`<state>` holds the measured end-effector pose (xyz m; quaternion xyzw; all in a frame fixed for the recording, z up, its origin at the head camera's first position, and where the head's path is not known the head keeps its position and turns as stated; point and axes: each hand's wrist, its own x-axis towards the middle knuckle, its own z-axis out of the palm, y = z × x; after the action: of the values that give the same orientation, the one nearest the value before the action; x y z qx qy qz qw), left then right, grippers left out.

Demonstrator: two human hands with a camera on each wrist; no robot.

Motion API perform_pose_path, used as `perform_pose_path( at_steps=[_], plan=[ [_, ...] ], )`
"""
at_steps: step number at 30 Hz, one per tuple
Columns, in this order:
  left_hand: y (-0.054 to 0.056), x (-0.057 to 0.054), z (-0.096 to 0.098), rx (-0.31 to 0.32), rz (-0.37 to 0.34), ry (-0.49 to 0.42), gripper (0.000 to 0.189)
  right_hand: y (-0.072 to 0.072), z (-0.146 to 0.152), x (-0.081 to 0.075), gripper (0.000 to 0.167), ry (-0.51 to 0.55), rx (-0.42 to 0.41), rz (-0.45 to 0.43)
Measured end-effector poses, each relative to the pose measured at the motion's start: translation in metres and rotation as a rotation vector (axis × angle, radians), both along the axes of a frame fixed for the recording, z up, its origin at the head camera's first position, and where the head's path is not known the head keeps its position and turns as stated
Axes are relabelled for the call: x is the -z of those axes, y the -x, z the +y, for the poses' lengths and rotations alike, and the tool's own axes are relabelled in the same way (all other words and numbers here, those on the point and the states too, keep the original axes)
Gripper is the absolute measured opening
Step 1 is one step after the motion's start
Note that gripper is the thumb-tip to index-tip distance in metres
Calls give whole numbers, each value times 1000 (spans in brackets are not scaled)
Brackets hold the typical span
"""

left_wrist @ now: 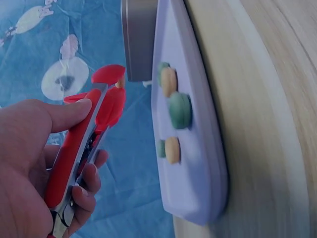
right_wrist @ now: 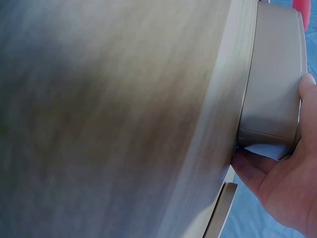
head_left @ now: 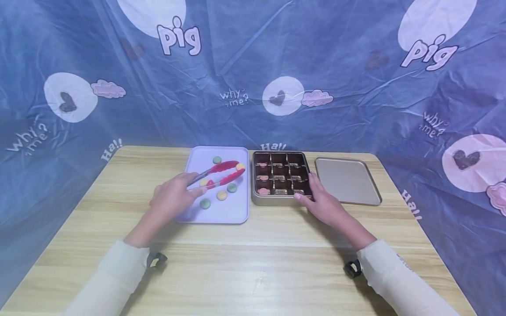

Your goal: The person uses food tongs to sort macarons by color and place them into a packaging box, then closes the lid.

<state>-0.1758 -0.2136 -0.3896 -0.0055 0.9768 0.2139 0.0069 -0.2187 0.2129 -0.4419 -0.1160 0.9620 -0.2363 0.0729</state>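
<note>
My left hand grips a pair of red-tipped metal tongs, thumb along one red handle. A yellow macaron sits between the tong tips, above the right side of a lilac tray. On the tray lie several green and yellow macarons, among them a green one and a yellow one. Right of the tray stands a square tin with a brown divided insert; its left column contains pink macarons. My right hand holds the tin's front right corner, thumb at the rim, fingers along the side.
A flat metal lid lies on the wooden table just right of the tin. Behind the table hangs a blue printed cloth, which also runs along both sides.
</note>
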Motion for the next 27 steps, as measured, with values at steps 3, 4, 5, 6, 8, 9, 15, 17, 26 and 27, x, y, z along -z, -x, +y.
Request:
perform_pose_path(
  at_steps=[3,4,5,6,8,9,15,17,26,27],
  plan=[
    [-3,-3,7,21,12,-4,60,0,0,0,95,-3,-2,-3],
    [-3,-4,9,28,14,-4,61,0,0,0,95,-4,-4,-4],
    [-4,-5,12,37,16,-3,61,0,1,0,96,-6,-7,-5],
    [-4,-5,14,48,20,0,61,1,1,0,96,-9,-10,-6],
    [-4,-6,19,67,30,1,61,1,1,1,96,-10,-10,-8],
    [-4,-5,22,77,38,2,61,1,1,1,96,-10,-11,-9],
    [-3,-4,40,115,53,0,62,1,1,1,96,-7,-10,-9],
    [-3,-5,46,125,53,2,63,1,1,1,96,-3,-6,-8],
    [1,-3,69,174,55,10,60,2,1,2,97,2,-8,-7],
    [1,-3,71,175,55,11,60,2,1,2,97,4,-4,-9]
  ],
)
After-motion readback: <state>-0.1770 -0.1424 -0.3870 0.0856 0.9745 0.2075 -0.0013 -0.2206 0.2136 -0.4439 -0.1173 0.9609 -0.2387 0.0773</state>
